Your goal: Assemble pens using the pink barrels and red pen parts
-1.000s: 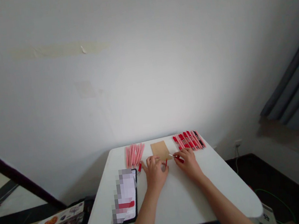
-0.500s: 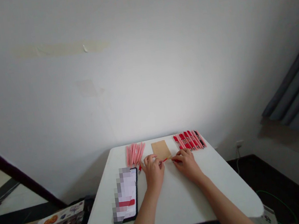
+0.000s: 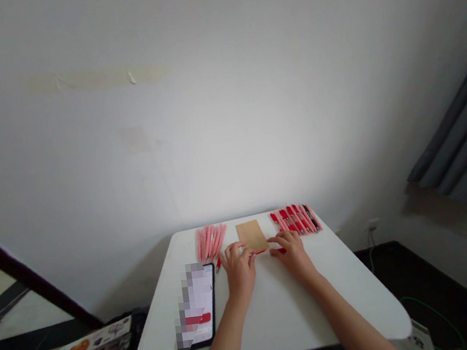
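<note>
Red stick [image 3: 260,251] — left hand [image 3: 240,269] pinching; right hand [image 3: 294,251] curled round red piece [image 3: 282,250].

Lone head-worn view, looking forward and down, table [image 3: 285,316] near, wall [image 3: 226,113] beyond

- A smooth white table [image 3: 285,319] with rounded corners, its far edge close against the wall.
- At the far left, a loosely fanned bundle of slim pink sticks [image 3: 211,242].
- Below them, a small red piece with a silvery tip [image 3: 218,263].
- Nearer the left edge, a black-edged smartphone [image 3: 201,304], lit screen up, partly pixelated.
- At the far middle, a flat tan paper rectangle [image 3: 250,234].
- At the far right, a slanted row of pink, red and black pens [image 3: 295,220], side by side.
</note>
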Motion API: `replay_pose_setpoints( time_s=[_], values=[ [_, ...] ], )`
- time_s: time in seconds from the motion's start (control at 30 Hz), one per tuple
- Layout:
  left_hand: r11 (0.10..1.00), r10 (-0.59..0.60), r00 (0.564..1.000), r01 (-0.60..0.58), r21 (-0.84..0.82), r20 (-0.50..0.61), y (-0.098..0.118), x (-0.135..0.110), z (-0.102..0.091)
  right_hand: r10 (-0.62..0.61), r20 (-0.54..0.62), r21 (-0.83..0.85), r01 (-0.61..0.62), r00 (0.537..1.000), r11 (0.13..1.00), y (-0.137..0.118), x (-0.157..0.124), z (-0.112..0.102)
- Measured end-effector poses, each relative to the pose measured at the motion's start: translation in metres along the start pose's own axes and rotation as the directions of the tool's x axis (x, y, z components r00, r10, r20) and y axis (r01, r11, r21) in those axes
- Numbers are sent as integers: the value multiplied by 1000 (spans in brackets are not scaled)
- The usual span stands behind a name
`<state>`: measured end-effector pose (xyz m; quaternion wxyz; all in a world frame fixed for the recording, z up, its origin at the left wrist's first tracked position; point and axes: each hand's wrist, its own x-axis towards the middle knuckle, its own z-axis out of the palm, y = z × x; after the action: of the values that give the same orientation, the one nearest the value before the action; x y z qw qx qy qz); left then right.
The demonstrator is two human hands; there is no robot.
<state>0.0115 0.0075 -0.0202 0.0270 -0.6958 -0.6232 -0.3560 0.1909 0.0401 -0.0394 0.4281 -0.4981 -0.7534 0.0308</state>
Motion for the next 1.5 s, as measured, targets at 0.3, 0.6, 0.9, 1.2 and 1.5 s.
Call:
replay_pose_setpoints(
  time_s=[0.3,0.6,0.9,1.2,1.5],
  values=[
    [1000,6,1000,-6,-4,-3,1,2,-7,-15,27,61,14,1000,998,1,-1,0],
    [861,-128,971,210,463,-202,-14,-2,-25,66,-28,41,-65,997,997,9,0,-1],
    [775,-193,958,282,565,-212,-13,-1,-26,72,-14,51,-71,997,996,12,-1,-1],
    [833,-199,959,273,480,-200,-17,-1,-22,81,-15,77,-79,997,994,7,0,-4],
    [842,-227,961,275,463,-158,-17,-2,-24,83,-12,102,-81,997,992,4,0,-6]
  ],
)
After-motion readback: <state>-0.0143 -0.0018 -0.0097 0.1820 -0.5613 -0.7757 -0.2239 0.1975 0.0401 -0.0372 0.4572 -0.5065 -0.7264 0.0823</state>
